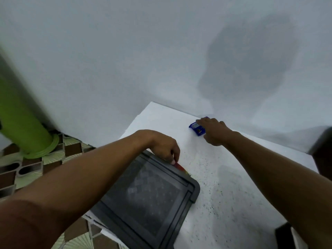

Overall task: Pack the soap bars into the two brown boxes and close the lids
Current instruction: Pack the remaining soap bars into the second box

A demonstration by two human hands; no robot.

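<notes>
A blue-wrapped soap bar (196, 129) lies near the far edge of the white table (224, 186), close to the wall. My right hand (214, 131) lies over its right side, fingers closed on it. My left hand (164, 145) rests at the far rim of a dark grey tray-like container (195, 187) at the table's left edge; its fingertips pinch something small and red (179, 166) at that rim. No brown box shows clearly in this view.
A green pillar (23, 123) stands on the patterned tile floor (36, 164) to the left. Dark objects sit at the right edge (321, 150) and bottom right (283, 236). A white wall rises behind the table.
</notes>
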